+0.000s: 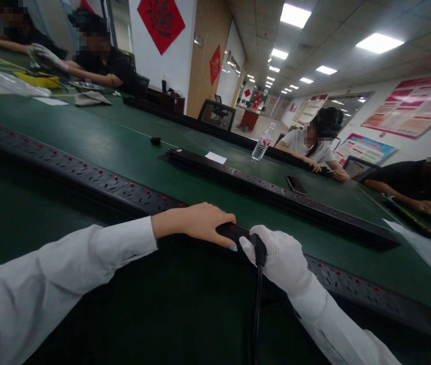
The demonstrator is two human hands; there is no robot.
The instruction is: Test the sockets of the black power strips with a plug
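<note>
A long black power strip with rows of sockets and red dots runs across the green table in front of me. My bare left hand lies over it, thumb on the near side and fingers over the far side, gripping the strip. Just to the right, my right hand in a white dotted glove is closed around a black plug. The plug is at the strip's socket face; its prongs are hidden. From it a black cable hangs down toward me.
Beyond lies a second black power strip, with a phone, a water bottle and a white paper near it. A small black object rests to the left. Several co-workers sit around the table. Plastic sheeting lies at right.
</note>
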